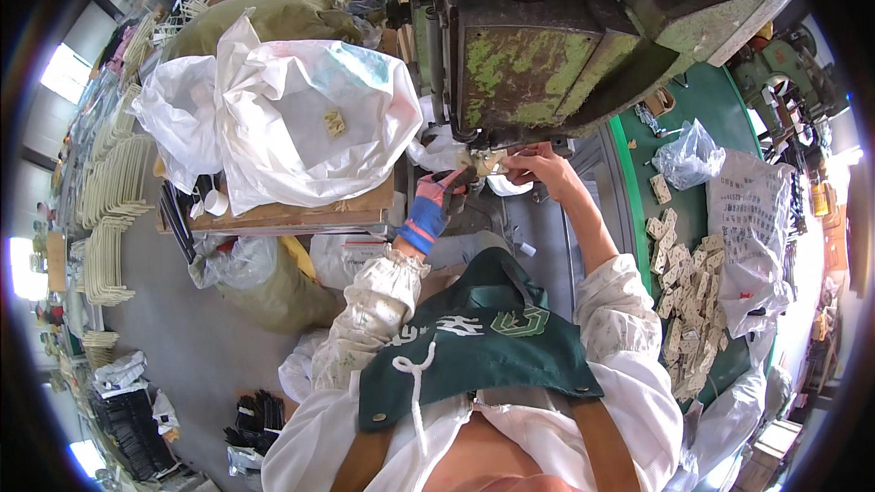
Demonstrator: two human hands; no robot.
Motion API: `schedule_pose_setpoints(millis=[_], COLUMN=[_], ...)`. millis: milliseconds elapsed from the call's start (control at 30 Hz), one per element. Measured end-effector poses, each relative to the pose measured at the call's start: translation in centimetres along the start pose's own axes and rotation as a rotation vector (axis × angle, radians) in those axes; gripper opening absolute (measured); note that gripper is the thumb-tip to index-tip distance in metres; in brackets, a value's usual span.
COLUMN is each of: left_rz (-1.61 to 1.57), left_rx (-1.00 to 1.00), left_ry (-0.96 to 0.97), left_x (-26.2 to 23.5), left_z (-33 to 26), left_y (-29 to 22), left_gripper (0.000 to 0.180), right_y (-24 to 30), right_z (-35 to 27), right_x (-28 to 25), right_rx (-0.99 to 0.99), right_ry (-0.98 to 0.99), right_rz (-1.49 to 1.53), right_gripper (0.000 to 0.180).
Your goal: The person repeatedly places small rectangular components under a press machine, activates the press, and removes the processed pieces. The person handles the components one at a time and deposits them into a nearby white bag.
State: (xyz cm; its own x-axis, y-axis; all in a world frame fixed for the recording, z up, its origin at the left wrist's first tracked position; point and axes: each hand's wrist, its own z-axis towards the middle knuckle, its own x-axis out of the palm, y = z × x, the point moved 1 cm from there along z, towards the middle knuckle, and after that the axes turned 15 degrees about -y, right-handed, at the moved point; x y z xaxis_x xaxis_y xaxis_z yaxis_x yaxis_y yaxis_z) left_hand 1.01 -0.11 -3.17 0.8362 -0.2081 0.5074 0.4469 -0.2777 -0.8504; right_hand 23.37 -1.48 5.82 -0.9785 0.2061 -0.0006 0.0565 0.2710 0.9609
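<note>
right hand (538,164) pinches a small pale flat piece (483,161) under the press (529,64).

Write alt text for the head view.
Both hands hold a small pale piece under a worn green press machine: the gloved left hand from below, the bare right hand beside it. Similar pale pieces lie on the green table at right.

Floor (182,328): grey concrete, bare patch at 8 o'clock.
Light: bright daylight through windows (66,73) at 10 o'clock.
Bench (301,211): wooden boards at 11 o'clock, bearing white sacks (292,100).
Table (697,109): green-topped, at 3 o'clock.
Racks (114,191): stacked cream wire frames at 9 o'clock.
</note>
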Motion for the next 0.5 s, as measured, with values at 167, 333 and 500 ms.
schedule_pose_setpoints(millis=[167, 333, 500], left_rz=[0.372, 0.531, 0.289], left_rx=[0.27, 0.323, 0.117], left_ry=[-0.073, -0.128, -0.2], left_x=[-0.4, 0.5, 1.2], left_z=[0.0, -0.5, -0.4], left_y=[0.1, -0.8, -1.2], left_gripper=[0.027, 0.022, 0.02], right_y=[-0.6, -0.4, -1.4], right_z=[0.1, -0.1, 1.1], right_x=[-0.3, -0.3, -0.8], right_rx=[0.061, 0.048, 0.043], right_ry=[0.048, 0.032, 0.073], right_rz=[0.017, 0.058, 0.088], right_gripper=[0.02, 0.015, 0.017])
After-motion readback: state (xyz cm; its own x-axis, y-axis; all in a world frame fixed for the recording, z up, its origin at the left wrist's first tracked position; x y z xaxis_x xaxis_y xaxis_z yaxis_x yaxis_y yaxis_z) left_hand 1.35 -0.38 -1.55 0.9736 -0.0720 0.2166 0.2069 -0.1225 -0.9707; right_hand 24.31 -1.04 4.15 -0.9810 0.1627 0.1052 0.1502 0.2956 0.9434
